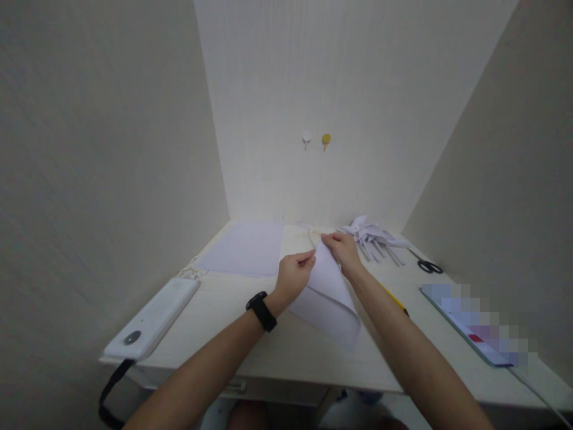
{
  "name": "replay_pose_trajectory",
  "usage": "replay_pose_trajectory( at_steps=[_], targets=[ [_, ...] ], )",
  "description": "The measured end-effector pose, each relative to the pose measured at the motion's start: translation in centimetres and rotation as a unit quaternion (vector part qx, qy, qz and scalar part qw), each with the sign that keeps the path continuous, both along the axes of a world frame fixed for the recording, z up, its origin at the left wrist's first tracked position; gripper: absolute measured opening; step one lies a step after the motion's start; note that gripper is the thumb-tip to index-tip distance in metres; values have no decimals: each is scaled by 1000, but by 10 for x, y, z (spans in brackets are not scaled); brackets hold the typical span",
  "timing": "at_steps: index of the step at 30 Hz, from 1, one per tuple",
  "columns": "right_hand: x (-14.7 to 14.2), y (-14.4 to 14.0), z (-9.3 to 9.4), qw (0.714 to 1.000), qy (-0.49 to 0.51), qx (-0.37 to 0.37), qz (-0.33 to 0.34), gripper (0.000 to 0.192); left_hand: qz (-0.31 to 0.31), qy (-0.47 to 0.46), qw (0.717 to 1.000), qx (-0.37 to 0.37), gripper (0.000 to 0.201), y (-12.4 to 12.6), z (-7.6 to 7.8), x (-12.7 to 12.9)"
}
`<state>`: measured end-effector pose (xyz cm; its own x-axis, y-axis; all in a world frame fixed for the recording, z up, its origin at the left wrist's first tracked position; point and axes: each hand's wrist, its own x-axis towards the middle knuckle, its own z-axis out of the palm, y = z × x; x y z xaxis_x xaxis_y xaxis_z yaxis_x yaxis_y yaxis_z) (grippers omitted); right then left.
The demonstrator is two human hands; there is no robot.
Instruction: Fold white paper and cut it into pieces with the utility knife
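Note:
A sheet of white paper is raised over the middle of the desk, bent over on itself so that one layer curves above the other. My left hand, with a black watch on its wrist, pinches the sheet's upper left edge between thumb and fingers. At the top corner my right hand is closed on the same sheet. The lower part of the paper hangs loose towards me, close to the desk top.
Flat white sheets lie at the back left, with a white box-shaped device nearer. Folded paper pinwheels, black-handled scissors, a yellow pencil and a partly blurred tablet are on the right. Walls enclose the desk.

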<state>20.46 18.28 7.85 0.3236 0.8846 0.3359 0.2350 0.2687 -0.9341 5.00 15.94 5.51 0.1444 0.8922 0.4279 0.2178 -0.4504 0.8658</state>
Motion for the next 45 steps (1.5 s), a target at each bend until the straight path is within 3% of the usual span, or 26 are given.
replay_pose_trajectory(
  at_steps=[4,11,17,23,37,45],
  targets=[
    [1,-1,-1,999,45,-6,-6,32,-7,8,1000,-4,23,3,-2,-1],
    [3,0,-3,999,-6,10,-49,36,-14,34,999,4,23,7,-4,-1],
    [2,-3,-4,990,37,-122,58,43,54,68,996,13,24,9,-2,-6],
    [-3,-8,-4,982,55,-157,91,38,87,89,992,13,25,6,4,-9],
    [-7,-2,-12,990,57,-123,38,34,80,88,993,24,24,6,3,-9],
    [-3,-5,-7,993,46,-94,53,38,57,87,995,2,22,5,6,-7]
  ],
)
